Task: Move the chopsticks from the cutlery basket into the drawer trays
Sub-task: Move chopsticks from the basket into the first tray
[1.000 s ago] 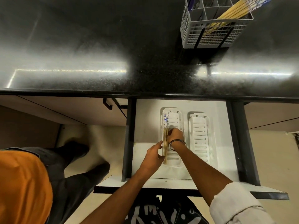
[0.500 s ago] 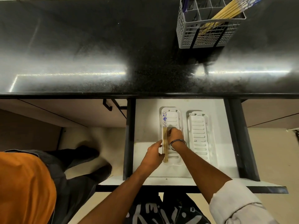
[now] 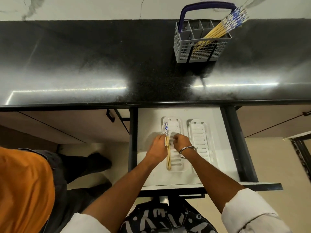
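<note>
A pair of yellow chopsticks with blue-patterned tops (image 3: 168,153) lies along the left edge of the left white slotted tray (image 3: 175,126) in the open drawer (image 3: 148,121). My left hand (image 3: 157,148) has its fingertips pressed on the pair from the left. My right hand (image 3: 181,142), a metal bangle on its wrist, hovers over the same tray just right of the pair, fingers loosely curled and holding nothing. The right tray (image 3: 201,140) has nothing in it. Several more chopsticks (image 3: 223,26) lean in the grey cutlery basket (image 3: 180,52) on the counter.
The black glossy counter (image 3: 84,64) runs across the view above the drawer. Another person in an orange top (image 3: 21,190) stands at the left, dark shoes (image 3: 97,162) beside the drawer. A black handle (image 3: 110,116) projects from the neighbouring cabinet front.
My right hand has lifted off the chopsticks and shifted right. My left hand has slid forward along the pair. The head view has tilted up, showing the whole basket.
</note>
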